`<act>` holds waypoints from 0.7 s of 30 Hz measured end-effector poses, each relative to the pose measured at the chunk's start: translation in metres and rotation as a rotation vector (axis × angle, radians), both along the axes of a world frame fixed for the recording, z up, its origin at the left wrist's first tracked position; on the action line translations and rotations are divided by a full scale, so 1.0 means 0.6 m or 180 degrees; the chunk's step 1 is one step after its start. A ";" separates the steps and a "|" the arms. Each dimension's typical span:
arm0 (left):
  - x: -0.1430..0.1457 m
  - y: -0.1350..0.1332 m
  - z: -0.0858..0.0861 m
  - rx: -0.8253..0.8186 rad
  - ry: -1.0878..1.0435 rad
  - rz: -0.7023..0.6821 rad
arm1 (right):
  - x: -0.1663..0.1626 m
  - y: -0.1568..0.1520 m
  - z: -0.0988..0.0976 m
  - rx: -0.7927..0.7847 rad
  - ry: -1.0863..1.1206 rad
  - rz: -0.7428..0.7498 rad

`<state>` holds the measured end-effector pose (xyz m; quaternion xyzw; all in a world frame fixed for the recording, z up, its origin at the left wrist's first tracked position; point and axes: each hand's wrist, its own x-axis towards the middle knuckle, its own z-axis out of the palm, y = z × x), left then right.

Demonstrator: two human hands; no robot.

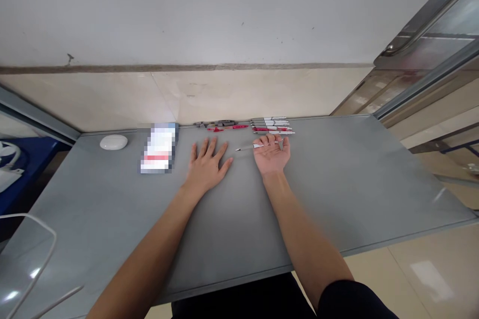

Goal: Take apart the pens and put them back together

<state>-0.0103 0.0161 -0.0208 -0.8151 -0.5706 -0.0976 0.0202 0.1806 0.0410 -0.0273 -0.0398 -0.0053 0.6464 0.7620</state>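
My left hand [205,169] lies palm down on the grey table, fingers spread, holding nothing. Turned palm up, my right hand [272,155] has its fingers curled round a white pen [247,148] whose metal tip points left toward my left thumb. Just beyond that hand lies a stack of white and red pens [270,123] side by side. To their left, near the wall, are several dark pens [215,123] and red pens [228,128], partly overlapping in a looser row.
A phone [159,148] with a lit, blurred screen lies left of my left hand. Further left sits a white rounded case [114,142]. A white cable [52,244] loops over the table's near left corner. A tiled wall [239,92] borders the table's [359,184] far edge.
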 end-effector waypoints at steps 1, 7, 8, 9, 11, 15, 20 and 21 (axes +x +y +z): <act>0.000 0.000 0.000 -0.0015 0.0007 0.0004 | 0.000 0.000 0.000 0.0014 -0.0014 0.0005; -0.001 0.000 -0.002 -0.0044 0.0001 0.0007 | -0.003 0.001 -0.001 -0.0058 -0.0211 -0.0059; -0.001 0.000 -0.003 -0.0025 -0.0005 0.0009 | -0.003 0.001 -0.001 -0.0074 -0.0228 -0.0069; -0.001 0.001 -0.004 -0.0003 -0.0012 0.0009 | -0.003 0.002 -0.001 -0.0078 -0.0236 -0.0073; -0.002 0.001 -0.007 0.0025 -0.0025 0.0000 | -0.002 0.003 -0.001 -0.0071 -0.0247 -0.0072; -0.003 0.001 -0.008 -0.0012 -0.0034 -0.0025 | 0.000 0.002 0.001 -0.0064 -0.0274 -0.0092; -0.002 0.002 -0.005 -0.0068 0.0010 -0.0020 | 0.000 -0.002 0.007 -0.0174 -0.0364 -0.0107; -0.003 0.002 -0.005 -0.0082 0.0021 -0.0017 | 0.000 -0.002 0.008 -0.0171 -0.0373 -0.0100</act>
